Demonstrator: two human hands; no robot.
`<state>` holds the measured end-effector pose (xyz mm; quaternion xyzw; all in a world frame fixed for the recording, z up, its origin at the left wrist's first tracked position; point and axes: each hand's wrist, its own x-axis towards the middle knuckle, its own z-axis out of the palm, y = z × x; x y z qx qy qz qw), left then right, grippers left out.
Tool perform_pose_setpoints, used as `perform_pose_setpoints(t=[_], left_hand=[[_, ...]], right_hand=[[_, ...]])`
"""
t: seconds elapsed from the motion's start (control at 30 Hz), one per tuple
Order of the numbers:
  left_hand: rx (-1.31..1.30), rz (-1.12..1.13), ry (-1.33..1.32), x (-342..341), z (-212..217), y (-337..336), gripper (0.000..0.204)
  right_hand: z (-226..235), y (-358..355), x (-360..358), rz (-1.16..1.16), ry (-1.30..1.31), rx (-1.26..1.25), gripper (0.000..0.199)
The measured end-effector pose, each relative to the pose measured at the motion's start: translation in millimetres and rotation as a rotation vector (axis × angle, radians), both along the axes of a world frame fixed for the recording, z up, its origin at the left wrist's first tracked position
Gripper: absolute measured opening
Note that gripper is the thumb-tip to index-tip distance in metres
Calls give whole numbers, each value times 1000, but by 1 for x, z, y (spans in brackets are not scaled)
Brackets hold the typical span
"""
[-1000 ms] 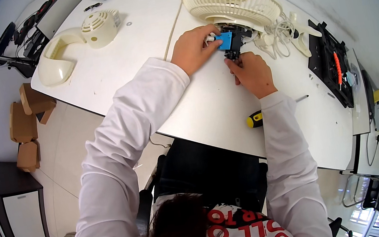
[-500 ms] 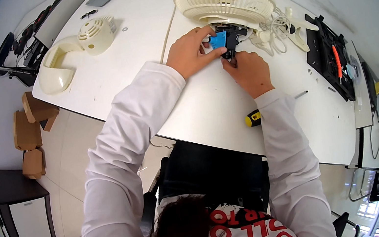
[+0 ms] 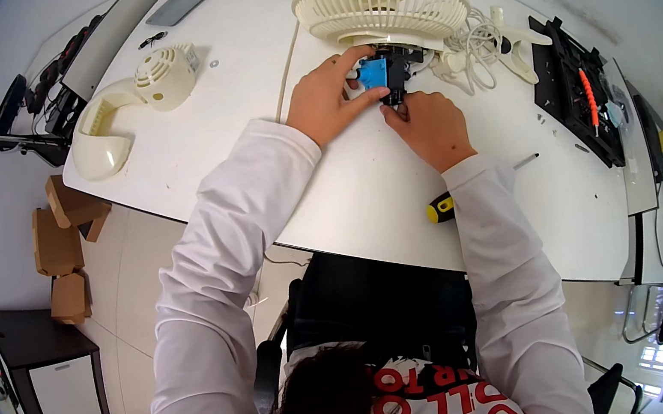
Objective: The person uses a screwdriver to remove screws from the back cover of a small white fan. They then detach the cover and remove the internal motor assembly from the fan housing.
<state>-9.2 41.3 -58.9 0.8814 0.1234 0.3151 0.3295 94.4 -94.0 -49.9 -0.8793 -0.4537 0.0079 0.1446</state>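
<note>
The person's left hand (image 3: pixel 330 101) is gripping the small black-and-blue motor unit (image 3: pixel 382 76) just below the cream fan grille (image 3: pixel 378 7), while the right hand (image 3: pixel 429 126) is pinching its lower edge, and steady bracing seems advisable.

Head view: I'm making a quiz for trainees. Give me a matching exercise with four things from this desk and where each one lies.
Things:
1. blue part
2. fan grille
3. screwdriver
4. fan stand

Places:
a. by the right sleeve, near the table's front edge
b. between both hands
c. far left of the table
d. just beyond the hands

Pairs: 1-b, 2-d, 3-a, 4-c
</note>
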Motion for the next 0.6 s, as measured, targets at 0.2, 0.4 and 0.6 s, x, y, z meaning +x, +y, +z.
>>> perform_pose_setpoints(t=[0.2, 0.4, 0.6], left_hand=[[142, 46, 31, -1, 5, -6, 45], [200, 93, 86, 2, 0, -4, 40], [218, 110, 89, 2, 4, -6, 41]], right_hand=[[-6, -1, 2, 22, -59, 26, 36], [-5, 0, 0, 35, -81, 3, 35], [-8, -1, -1, 48, -136, 40, 32]])
